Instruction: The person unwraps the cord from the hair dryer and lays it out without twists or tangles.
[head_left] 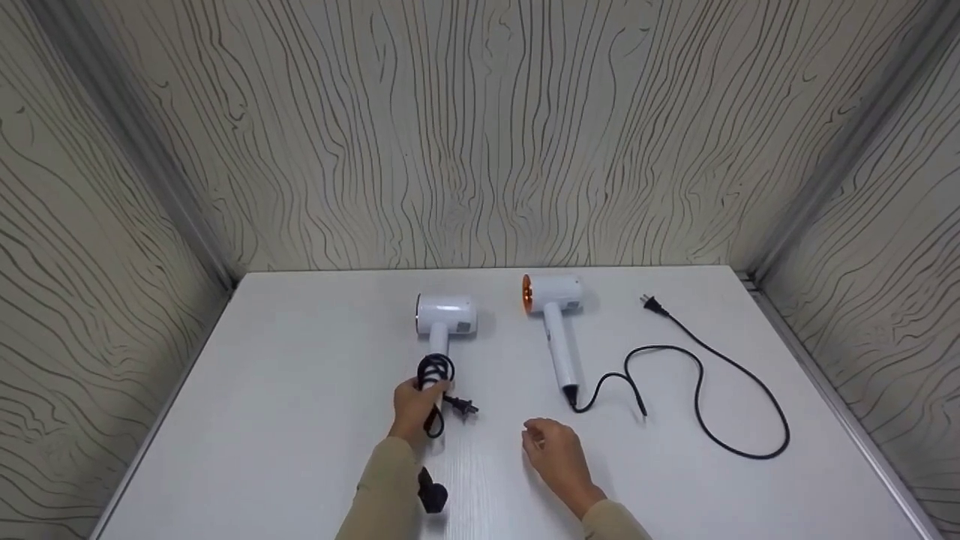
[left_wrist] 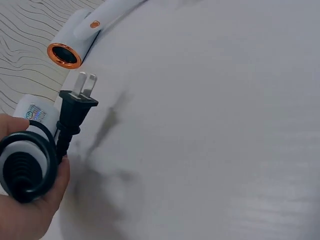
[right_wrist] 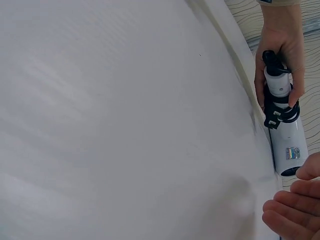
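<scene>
My left hand (head_left: pixel 411 409) grips the handle of a white hair dryer (head_left: pixel 448 313), whose black cord (head_left: pixel 435 366) is wound round the handle. The two-pin plug (left_wrist: pixel 75 107) of that cord sticks out beside the fingers in the left wrist view. To the right lies a second white hair dryer (head_left: pixel 561 349) with an orange ring on its end, its handle towards me. Low over the table, nearer me than the second dryer, my right hand (head_left: pixel 559 454) holds nothing, its fingers loosely bent. In the right wrist view its fingers (right_wrist: pixel 292 210) appear at the right edge.
The second dryer's black cord (head_left: pixel 701 390) lies loosely looped across the right of the white table (head_left: pixel 285 420), its plug (head_left: pixel 654 304) near the back. Wood-patterned panels (head_left: pixel 480 135) close off the back and both sides. A dark device (head_left: pixel 433 495) sits at my left wrist.
</scene>
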